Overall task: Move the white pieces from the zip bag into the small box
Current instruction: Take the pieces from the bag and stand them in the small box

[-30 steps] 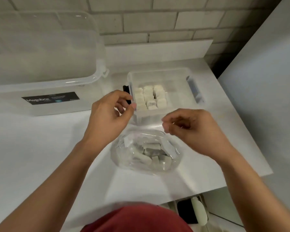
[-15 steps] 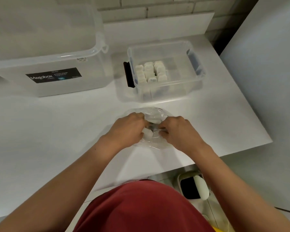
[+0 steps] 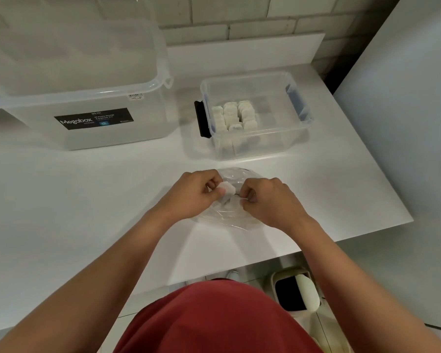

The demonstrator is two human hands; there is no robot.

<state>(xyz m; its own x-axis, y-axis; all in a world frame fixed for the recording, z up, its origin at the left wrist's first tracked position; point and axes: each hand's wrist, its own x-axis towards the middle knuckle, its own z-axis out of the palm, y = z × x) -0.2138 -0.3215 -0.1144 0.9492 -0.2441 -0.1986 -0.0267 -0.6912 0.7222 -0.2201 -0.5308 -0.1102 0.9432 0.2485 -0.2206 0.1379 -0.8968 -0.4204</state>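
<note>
One white piece point(image 3: 227, 187) sits pinched between thumb and fingers of the left hand point(image 3: 196, 196), just above the zip bag point(image 3: 231, 220), probably for carrying. The right hand point(image 3: 269, 203), fingers curled in the bag's mouth, seems to pinch a second piece point(image 3: 236, 200). The small box point(image 3: 302, 115) stands just beyond the bag, which keeps trips short.

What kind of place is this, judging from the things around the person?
Probably a workroom or storage area: a white table stands against a brick wall, a large clear storage box and a small box sit on it, with a bin on the floor below.
</note>
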